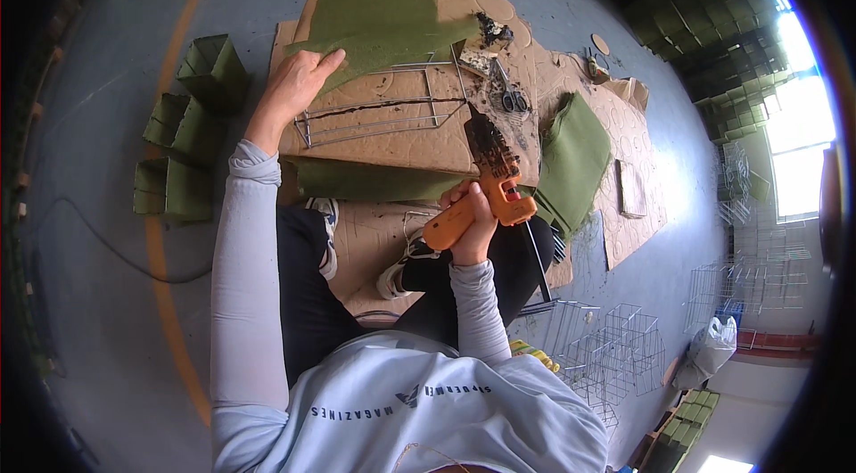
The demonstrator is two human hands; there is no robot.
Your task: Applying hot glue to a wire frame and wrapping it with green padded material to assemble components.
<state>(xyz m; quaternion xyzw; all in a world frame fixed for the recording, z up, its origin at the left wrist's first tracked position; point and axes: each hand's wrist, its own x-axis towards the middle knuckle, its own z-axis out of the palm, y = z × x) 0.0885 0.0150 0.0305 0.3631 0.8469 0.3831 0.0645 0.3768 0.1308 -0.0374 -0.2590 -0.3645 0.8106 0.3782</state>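
Note:
Between the thumb and fingers of my left hand [303, 81] is the edge of a green felt-like sheet [374, 23], which spreads over the far part of the cardboard work surface [357, 143]. My right hand [474, 228] is closed round the handle of an orange glue gun [499, 183]. Dark residue coats its front, and its tip meets one end of a dark glue line. That line runs along a wire frame [392, 127] lying on the cardboard, partly under the sheet. Scissors [513, 98] lie to the right of the frame, among dark crumbs.
Green square boxes [183, 125] stand on the floor at left. A pile of green sheets [575, 161] lies right of the work surface. Wire frames [615, 348] are heaped at lower right, near a white plastic bag [713, 348]. More green boxes [695, 36] are stacked at upper right.

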